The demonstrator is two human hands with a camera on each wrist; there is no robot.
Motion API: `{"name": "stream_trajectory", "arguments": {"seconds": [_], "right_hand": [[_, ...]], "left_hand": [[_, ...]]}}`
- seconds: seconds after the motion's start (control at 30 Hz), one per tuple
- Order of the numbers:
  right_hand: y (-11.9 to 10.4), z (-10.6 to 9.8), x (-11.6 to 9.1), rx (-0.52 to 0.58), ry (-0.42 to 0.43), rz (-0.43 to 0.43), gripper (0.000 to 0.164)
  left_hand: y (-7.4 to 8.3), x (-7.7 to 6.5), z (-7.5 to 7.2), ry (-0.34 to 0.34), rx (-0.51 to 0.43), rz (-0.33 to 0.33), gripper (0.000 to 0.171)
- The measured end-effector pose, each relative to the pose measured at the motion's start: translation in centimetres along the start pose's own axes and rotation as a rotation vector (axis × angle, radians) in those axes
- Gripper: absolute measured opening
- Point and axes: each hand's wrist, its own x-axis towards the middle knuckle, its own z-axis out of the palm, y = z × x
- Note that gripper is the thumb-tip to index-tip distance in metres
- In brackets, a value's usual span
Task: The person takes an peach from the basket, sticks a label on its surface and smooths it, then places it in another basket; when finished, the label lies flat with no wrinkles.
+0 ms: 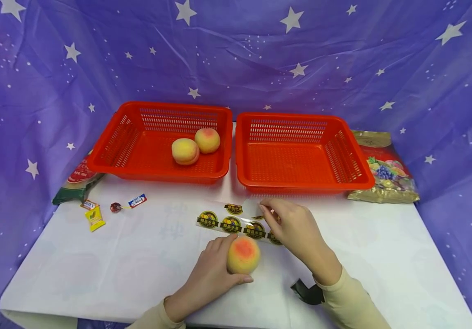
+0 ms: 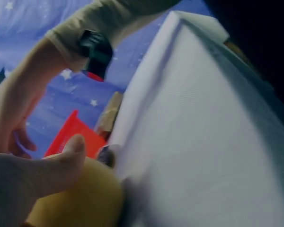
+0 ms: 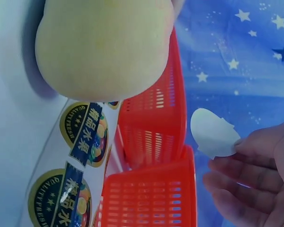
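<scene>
A peach (image 1: 243, 255) with a reddish top sits on the white table, gripped by my left hand (image 1: 215, 265) with fingers and thumb round its side. In the left wrist view the thumb lies over the yellow peach (image 2: 80, 198). My right hand (image 1: 295, 228) pinches a peeled sticker (image 3: 213, 133) between thumb and fingertips, its pale side facing the right wrist camera. Below that hand lies a clear sheet of round fruit stickers (image 1: 231, 224), black and gold with Chinese lettering. The right hand covers the sheet's right part.
A red basket (image 1: 112, 170) at the back left holds two peaches (image 1: 185, 151). Beside it stands another red basket (image 1: 301, 186). A gold fruit bag (image 1: 384, 194) lies at the right, a green-red packet (image 1: 81, 178) at the left. Small sweets (image 1: 95, 218) and a lollipop (image 1: 115, 207) lie front left.
</scene>
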Motion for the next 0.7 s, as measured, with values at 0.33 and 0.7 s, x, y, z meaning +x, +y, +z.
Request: {"name": "stream_trajectory", "arguments": {"seconds": [0.33, 0.7], "right_hand": [[-0.3, 0.4, -1.7, -0.026, 0.030, 0.014, 0.007], [-0.7, 0.7, -3.1, -0.094, 0.143, -0.101, 0.011]], "left_hand": [[-1.2, 2.0, 0.1, -0.173, -0.199, -0.004, 0.080], [-1.7, 3.1, -0.3, -0.235, -0.253, 0.001, 0.077]]}}
